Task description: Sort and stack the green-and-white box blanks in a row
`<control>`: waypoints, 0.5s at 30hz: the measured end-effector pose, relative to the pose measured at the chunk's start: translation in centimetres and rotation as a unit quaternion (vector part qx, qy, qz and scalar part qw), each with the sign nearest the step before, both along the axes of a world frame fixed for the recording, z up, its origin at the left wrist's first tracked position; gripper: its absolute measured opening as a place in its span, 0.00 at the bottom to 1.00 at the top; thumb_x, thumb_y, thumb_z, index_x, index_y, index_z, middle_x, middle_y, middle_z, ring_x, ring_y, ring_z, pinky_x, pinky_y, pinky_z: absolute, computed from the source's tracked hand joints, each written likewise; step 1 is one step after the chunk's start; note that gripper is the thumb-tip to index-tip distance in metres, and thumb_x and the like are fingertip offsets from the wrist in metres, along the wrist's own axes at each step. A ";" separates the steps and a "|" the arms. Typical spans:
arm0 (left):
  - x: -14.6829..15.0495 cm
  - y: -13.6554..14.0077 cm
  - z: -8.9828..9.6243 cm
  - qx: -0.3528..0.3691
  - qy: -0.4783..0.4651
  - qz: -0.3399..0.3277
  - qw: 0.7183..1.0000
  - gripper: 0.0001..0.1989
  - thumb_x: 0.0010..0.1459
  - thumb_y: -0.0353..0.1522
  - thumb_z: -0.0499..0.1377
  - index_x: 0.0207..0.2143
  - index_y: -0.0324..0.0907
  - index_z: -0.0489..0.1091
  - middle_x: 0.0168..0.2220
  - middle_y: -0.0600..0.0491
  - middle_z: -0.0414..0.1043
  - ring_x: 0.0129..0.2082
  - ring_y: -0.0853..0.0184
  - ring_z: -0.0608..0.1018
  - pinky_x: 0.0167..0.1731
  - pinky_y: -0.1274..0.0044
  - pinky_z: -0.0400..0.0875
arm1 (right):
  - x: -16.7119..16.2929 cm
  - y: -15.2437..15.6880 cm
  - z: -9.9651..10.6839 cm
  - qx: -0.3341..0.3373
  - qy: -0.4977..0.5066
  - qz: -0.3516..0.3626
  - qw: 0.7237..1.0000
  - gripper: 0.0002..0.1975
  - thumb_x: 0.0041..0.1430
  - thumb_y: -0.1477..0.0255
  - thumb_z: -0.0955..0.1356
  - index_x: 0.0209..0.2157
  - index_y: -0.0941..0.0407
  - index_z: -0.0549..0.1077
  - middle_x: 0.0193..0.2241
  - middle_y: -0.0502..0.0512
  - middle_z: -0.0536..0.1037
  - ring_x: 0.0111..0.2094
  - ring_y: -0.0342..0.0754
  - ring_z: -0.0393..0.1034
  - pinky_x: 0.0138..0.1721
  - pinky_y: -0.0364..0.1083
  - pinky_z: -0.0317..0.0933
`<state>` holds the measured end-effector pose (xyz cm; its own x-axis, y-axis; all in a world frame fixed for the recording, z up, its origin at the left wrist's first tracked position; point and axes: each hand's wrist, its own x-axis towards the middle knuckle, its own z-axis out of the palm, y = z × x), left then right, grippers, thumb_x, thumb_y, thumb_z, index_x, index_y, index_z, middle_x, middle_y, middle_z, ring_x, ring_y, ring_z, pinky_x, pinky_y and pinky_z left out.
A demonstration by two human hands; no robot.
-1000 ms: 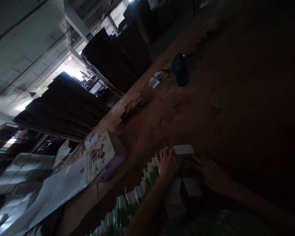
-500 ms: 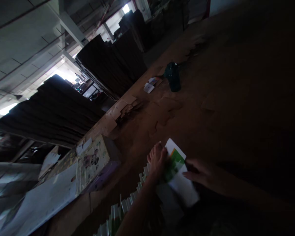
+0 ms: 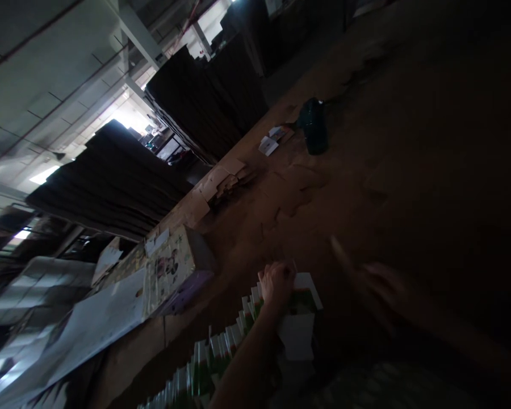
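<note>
My left hand (image 3: 276, 281) is closed, its fingers curled over the top end of a green-and-white paperboard carton (image 3: 304, 295). The carton's white flaps face to the right and towards me. A row of similar green-and-white cartons (image 3: 221, 346), packed on edge, runs from that hand down to the lower left, partly behind my forearm. Off to the right, apart from the carton, my right hand (image 3: 381, 284) is smeared by motion in the dark. A long thin brownish streak shows beside its fingers; I cannot make out whether it is a finger or something held.
A dark teal jug (image 3: 315, 128) stands farther back on the brown tabletop (image 3: 276, 193), with small printed cards (image 3: 269, 145) beside it. Cardboard scraps (image 3: 225, 182) lie along the far edge. A printed box (image 3: 172, 270) sits at left, before tall dark stacks (image 3: 114, 182).
My right hand has moved off the carton to the right. The carton now stands against the row under my left hand, no longer slanting outward. The camera view has shifted slightly.
</note>
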<state>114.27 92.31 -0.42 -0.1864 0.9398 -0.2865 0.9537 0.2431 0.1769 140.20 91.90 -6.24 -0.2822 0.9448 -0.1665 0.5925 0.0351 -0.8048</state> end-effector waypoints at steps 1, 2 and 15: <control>-0.1 0.0 -0.1 0.000 0.002 0.004 1.000 0.07 0.60 0.33 0.57 0.33 0.46 0.75 0.41 0.54 0.76 0.47 0.62 0.72 0.48 0.69 0.61 | -1.7 -0.6 -0.2 0.010 0.007 0.034 0.999 0.30 0.64 0.50 0.53 0.53 0.50 0.74 0.54 0.59 0.75 0.56 0.60 0.69 0.54 0.56 0.67; -0.1 0.0 -0.2 0.002 0.004 0.006 1.000 0.07 0.60 0.32 0.57 0.33 0.46 0.75 0.41 0.54 0.77 0.47 0.62 0.72 0.48 0.69 0.61 | -3.3 -1.2 -0.8 0.017 0.004 0.068 0.998 0.32 0.64 0.49 0.53 0.55 0.50 0.73 0.59 0.59 0.71 0.59 0.61 0.64 0.57 0.58 0.63; 0.4 -0.6 -0.8 0.004 0.044 -0.051 0.998 0.09 0.64 0.33 0.52 0.37 0.48 0.72 0.44 0.54 0.74 0.48 0.62 0.70 0.48 0.68 0.59 | -7.4 -5.5 -7.9 0.214 -0.070 0.151 0.963 0.34 0.63 0.73 0.60 0.67 0.37 0.48 0.69 0.48 0.51 0.68 0.65 0.39 0.62 0.72 0.42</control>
<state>114.63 91.73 -1.19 -0.1141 0.9571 -0.2664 0.9853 0.1433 0.0929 132.84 86.43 -14.09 -0.5578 0.8138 0.1631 0.6051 0.5332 -0.5912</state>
